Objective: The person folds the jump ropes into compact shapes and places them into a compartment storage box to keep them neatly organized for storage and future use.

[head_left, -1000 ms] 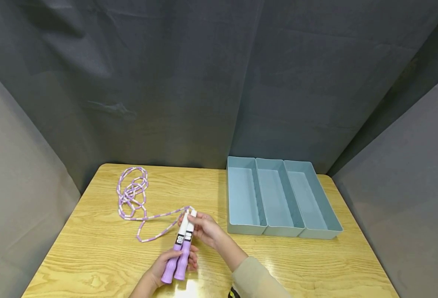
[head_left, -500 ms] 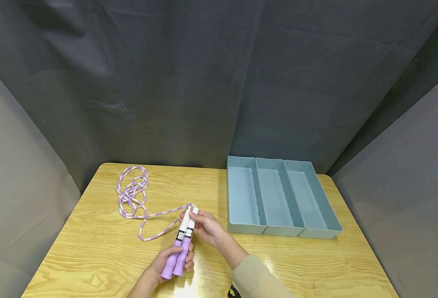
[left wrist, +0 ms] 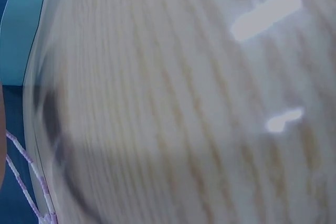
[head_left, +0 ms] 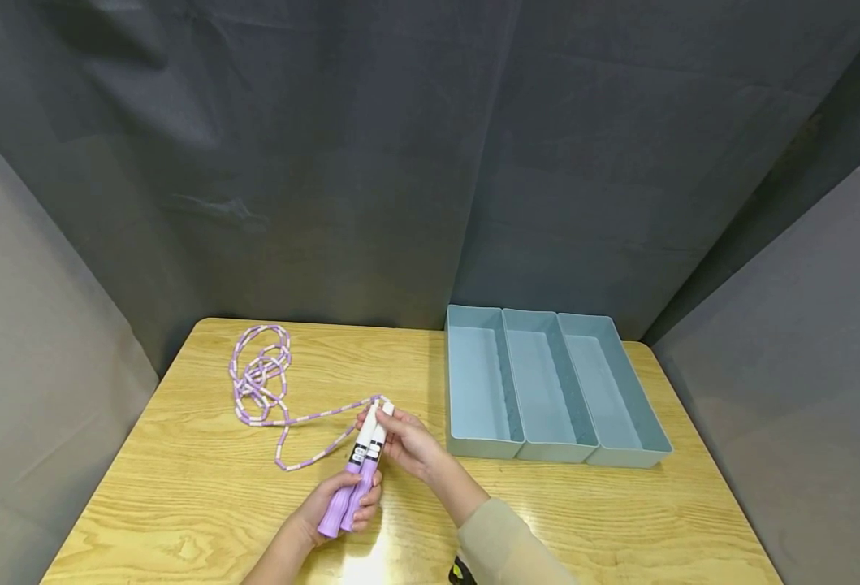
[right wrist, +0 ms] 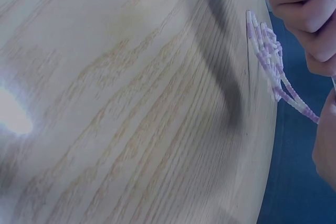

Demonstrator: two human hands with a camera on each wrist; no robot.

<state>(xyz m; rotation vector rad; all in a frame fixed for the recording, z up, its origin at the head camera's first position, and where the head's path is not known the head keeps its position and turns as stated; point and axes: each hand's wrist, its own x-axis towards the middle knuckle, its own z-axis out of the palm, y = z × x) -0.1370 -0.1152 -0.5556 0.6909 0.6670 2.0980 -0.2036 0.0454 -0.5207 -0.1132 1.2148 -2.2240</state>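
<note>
A beaded jump rope point(head_left: 257, 380) in purple and white lies loosely coiled at the table's back left. From the coil, two strands lead to its two handles, purple point(head_left: 338, 505) below and white above, held side by side above the table. My left hand point(head_left: 327, 508) grips both purple grips, the fingers wrapped around them. Near the white tips, my right hand point(head_left: 411, 444) pinches the handles between thumb and fingers. In the right wrist view, the curled left-hand fingers point(right wrist: 310, 14) show beside the rope strands point(right wrist: 294, 100). The left wrist view catches only strands point(left wrist: 34, 174).
A blue-grey tray point(head_left: 484, 448) of three long compartments stands at the back right of the wooden table point(head_left: 181, 504). Dark cloth point(head_left: 327, 162) hangs behind the table, with lighter grey panels point(head_left: 802, 366) at both sides.
Both hands have shifted slightly forward and to the right with the handles. The strands near them moved along a little. The coil and the tray stayed in place.
</note>
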